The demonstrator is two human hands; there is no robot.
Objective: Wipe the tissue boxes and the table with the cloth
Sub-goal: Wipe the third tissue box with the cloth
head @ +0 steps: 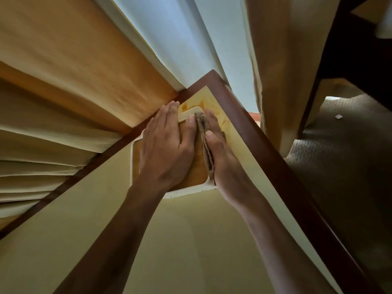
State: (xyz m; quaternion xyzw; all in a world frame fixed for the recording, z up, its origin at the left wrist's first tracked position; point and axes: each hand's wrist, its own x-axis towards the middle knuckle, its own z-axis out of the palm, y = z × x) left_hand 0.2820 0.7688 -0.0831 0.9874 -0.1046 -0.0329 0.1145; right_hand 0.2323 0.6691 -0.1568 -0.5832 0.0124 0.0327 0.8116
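Pressing my left hand [165, 149] flat, fingers straight, on the tissue box [191, 177]; my right hand [220, 153] grips the folded cloth [204, 141] against its side.

I saw 1 tissue box [192, 177], wood-toned top with a white rim, lying flat at the table's [191, 240] far corner. The folded brown cloth [204, 141] stood on edge against the box's right side.
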